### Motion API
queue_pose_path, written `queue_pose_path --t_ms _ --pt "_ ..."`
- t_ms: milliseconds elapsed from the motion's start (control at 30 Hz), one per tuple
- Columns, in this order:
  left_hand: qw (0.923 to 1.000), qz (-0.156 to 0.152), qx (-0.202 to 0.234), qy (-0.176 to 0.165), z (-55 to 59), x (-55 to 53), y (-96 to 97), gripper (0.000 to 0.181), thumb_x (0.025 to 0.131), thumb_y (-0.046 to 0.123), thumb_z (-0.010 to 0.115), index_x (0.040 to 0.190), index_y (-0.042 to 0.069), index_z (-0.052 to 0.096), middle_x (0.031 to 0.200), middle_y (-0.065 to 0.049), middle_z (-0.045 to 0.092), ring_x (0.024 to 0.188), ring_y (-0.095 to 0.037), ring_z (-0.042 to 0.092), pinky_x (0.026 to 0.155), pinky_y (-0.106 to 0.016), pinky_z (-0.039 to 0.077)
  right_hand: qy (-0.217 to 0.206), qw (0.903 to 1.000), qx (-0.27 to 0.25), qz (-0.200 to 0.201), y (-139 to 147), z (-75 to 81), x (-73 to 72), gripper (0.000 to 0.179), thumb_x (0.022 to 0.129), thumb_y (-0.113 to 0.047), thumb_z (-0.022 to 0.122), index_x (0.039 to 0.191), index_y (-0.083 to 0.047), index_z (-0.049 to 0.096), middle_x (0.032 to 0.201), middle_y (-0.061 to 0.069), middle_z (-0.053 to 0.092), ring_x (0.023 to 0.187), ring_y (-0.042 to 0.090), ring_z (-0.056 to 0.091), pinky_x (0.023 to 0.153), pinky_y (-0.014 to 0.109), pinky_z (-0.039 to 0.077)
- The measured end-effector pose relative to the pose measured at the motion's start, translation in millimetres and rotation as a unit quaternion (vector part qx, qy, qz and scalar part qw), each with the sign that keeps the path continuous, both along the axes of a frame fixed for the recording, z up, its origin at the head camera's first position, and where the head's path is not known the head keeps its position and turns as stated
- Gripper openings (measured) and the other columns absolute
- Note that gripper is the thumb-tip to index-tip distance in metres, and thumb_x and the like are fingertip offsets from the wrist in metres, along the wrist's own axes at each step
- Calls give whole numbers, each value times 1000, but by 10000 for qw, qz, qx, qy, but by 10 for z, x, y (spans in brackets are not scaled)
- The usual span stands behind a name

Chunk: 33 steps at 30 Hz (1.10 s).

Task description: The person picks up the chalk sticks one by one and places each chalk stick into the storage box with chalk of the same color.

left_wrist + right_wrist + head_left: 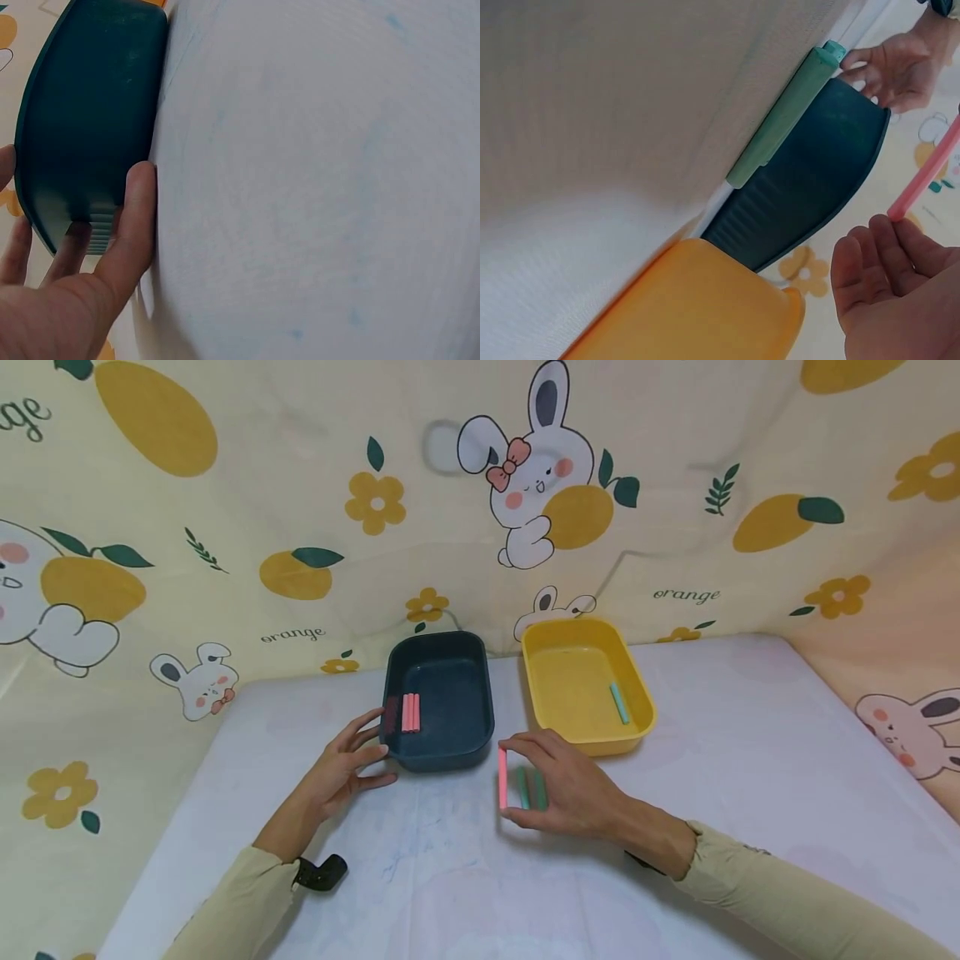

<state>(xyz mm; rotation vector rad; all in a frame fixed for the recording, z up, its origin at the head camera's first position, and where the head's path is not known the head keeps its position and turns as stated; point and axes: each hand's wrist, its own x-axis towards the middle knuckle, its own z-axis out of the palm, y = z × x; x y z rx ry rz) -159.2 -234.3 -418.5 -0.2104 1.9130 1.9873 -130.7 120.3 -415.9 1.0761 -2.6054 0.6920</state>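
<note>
In the head view my right hand [573, 789] pinches a pink chalk stick [503, 779] by its ends, between thumb and fingertips. The stick is above the table, near the front right corner of a dark teal bin [450, 758]. Green chalk sticks [541, 789] lie on the table, partly seen through the gap of that hand. My left hand [341, 768] is at the bin's front left corner, with loosely spread fingers touching its wall. In the left wrist view, the thumb [139, 217] lies straight along the bin's lower side. Several pink chalk sticks [411, 713] lie side by side inside the bin.
Right of the teal bin stands a yellow bin [592, 748] with one blue-green chalk stick [618, 703] in it. Both bins are at the back of the white-covered table [480, 893], close to a printed cloth backdrop [450, 552]. Faint blue smudges mark the table cover.
</note>
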Motion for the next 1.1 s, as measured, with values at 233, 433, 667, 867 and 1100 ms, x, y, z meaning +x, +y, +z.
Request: queue_pose_path --t_ms 233,433,667,867,1100 --pt "10000 -13 -1 25 4 2 6 69 101 10 55 158 31 23 166 -10 19 130 -33 49 98 -51 53 24 9998 -114 129 -31 -2 -8 79 77 -60 76 142 -22 51 138 -6 54 123 12 52 101 35 53" --pt "10000 13 23 13 -11 -10 11 68 101 10 54 157 33 24 166 -9 19 133 -34 47 98 -51 54 -60 9995 -100 278 -123 -2 -28 80 78 -61 75 143 -21 51 138 -6 54 126 11 51 103 36 51" --pt "10000 12 34 -10 -33 -2 17 68 100 9 54 157 33 25 166 -10 20 128 -31 49 96 -50 55 -3 9990 -120 426 -214 -9 -26 80 78 -58 76 142 -17 52 137 -5 55 126 11 50 102 34 51" --pt "9999 116 -66 -47 -28 7 5 68 100 10 55 157 33 26 166 -9 21 127 -31 50 95 -51 55 120 9994 -5 322 -283 40 -85 81 79 -61 73 144 -20 49 139 -6 54 127 9 48 103 31 51" --pt "9999 142 -34 -57 -8 8 12 67 100 9 55 156 33 27 165 -9 22 124 -29 52 96 -51 55 -108 9995 172 246 -404 160 -165 82 79 -63 73 146 -22 48 141 -5 53 127 10 49 104 32 51"
